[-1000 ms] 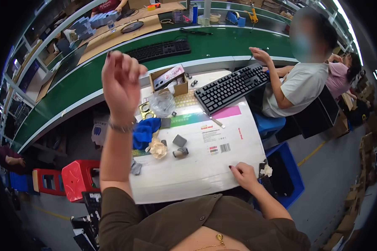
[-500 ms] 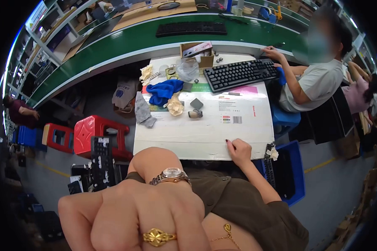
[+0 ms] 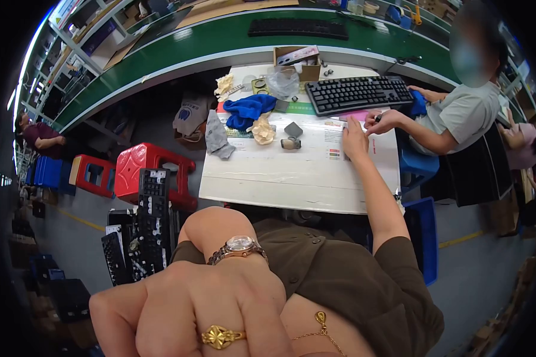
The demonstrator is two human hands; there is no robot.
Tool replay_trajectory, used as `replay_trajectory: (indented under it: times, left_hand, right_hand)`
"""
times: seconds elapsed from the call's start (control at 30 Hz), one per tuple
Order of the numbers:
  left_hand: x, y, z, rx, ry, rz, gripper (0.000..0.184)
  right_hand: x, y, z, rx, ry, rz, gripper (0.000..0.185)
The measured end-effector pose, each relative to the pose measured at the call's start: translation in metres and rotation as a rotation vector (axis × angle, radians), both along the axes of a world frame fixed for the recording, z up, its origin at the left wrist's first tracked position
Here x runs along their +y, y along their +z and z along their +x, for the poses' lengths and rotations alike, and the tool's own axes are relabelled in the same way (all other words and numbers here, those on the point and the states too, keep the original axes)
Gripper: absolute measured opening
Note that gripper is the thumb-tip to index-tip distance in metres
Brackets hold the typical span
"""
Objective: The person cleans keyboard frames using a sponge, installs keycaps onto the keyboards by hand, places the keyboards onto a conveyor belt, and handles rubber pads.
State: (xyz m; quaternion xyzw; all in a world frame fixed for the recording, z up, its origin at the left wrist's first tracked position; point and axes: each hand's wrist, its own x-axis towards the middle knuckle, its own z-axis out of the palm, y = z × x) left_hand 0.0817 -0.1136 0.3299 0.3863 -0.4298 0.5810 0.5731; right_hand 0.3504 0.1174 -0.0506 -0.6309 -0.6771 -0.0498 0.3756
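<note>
My left hand [image 3: 202,309] is large and close to the camera, with a gold ring and a metal watch [image 3: 239,245] at its wrist. Its fingers are curled and closed; the fingertips are out of view, so what they hold is hidden. My right hand [image 3: 355,140] reaches over the white board tabletop [image 3: 268,184], fingers stretched forward, holding nothing visible. Beside it is a co-worker's hand [image 3: 386,121] with a small black thing at the fingers. Just beyond lies a black keyboard [image 3: 358,95]. To the left are a dark grey square piece [image 3: 293,129] and a small roundish item [image 3: 290,143].
A blue cloth [image 3: 247,111], a grey cloth [image 3: 218,135], crumpled beige paper [image 3: 262,130] and an open carton [image 3: 308,72] are on the tabletop. Red stools [image 3: 138,172] and stacked keyboard parts [image 3: 153,220] stand left. A blue bin [image 3: 427,238] is at right.
My right hand has moved from the table's near edge forward to the co-worker's side, its fingers straightening. The co-worker's hand has come down toward it. The view has shifted slightly.
</note>
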Motion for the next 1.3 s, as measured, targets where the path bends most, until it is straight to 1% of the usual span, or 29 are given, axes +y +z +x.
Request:
replay_trajectory:
  times: [0.1, 0.17, 0.23, 0.3, 0.33, 0.47, 0.5, 0.67, 0.8, 0.87, 0.9, 0.97, 1.07, 1.13, 1.17, 1.3]
  left_hand:
    - [0.001, -0.002, -0.003, -0.046, 0.013, 0.08, 0.011]
    - [0.002, -0.003, -0.007, -0.062, 0.014, 0.108, 0.011]
    - [0.002, -0.004, -0.01, -0.065, -0.004, 0.142, 0.011]
    - [0.004, -0.006, -0.014, -0.07, -0.017, 0.165, 0.011]
    - [0.005, -0.007, -0.016, -0.073, -0.022, 0.172, 0.011]
    - [0.007, -0.012, -0.025, -0.039, -0.05, 0.202, 0.01]
    - [0.006, -0.013, -0.027, -0.034, -0.053, 0.204, 0.009]
    - [-0.005, -0.014, -0.036, 0.024, -0.024, 0.112, 0.008]
    - [-0.003, -0.016, -0.039, 0.019, 0.003, 0.154, 0.005]
    - [-0.004, -0.014, -0.039, 0.019, 0.015, 0.128, 0.005]
    - [-0.007, -0.012, -0.04, 0.022, 0.023, 0.092, 0.005]
    - [-0.011, -0.011, -0.041, 0.033, 0.031, 0.035, 0.005]
    - [-0.012, -0.011, -0.042, 0.035, 0.035, 0.016, 0.005]
    - [-0.012, -0.012, -0.042, 0.029, 0.039, 0.015, 0.005]
    - [-0.012, -0.012, -0.042, 0.026, 0.042, 0.015, 0.005]
    - [-0.011, -0.015, -0.046, 0.021, 0.046, 0.023, 0.005]
  right_hand:
    - [0.005, 0.002, -0.008, -0.091, -0.088, -0.263, 0.029]
    - [-0.003, 0.007, -0.014, -0.133, -0.094, -0.318, 0.03]
    - [-0.026, 0.01, -0.027, -0.146, -0.074, -0.284, 0.03]
    - [-0.047, 0.008, -0.041, -0.249, -0.051, -0.234, 0.029]
    - [-0.052, 0.007, -0.05, -0.253, -0.052, -0.235, 0.029]
    - [-0.075, 0.018, -0.085, -0.229, -0.127, -0.446, 0.03]
    - [-0.078, 0.018, -0.086, -0.231, -0.125, -0.45, 0.03]
    - [-0.081, 0.02, -0.091, -0.19, -0.05, -0.324, 0.035]
    - [-0.084, 0.023, -0.087, 0.001, 0.037, -0.13, 0.039]
    - [-0.061, 0.03, -0.066, -0.121, -0.012, 0.303, 0.041]
    - [-0.048, 0.04, -0.053, -0.081, -0.072, 0.326, 0.041]
    - [-0.035, 0.07, -0.033, -0.182, -0.262, 0.208, 0.042]
    - [-0.004, 0.079, 0.001, -0.216, -0.244, 0.289, 0.044]
    - [0.008, 0.077, 0.009, -0.241, -0.204, 0.181, 0.045]
    - [0.008, 0.078, 0.009, -0.244, -0.201, 0.181, 0.045]
    - [0.013, 0.077, -0.006, -0.244, -0.163, 0.033, 0.044]
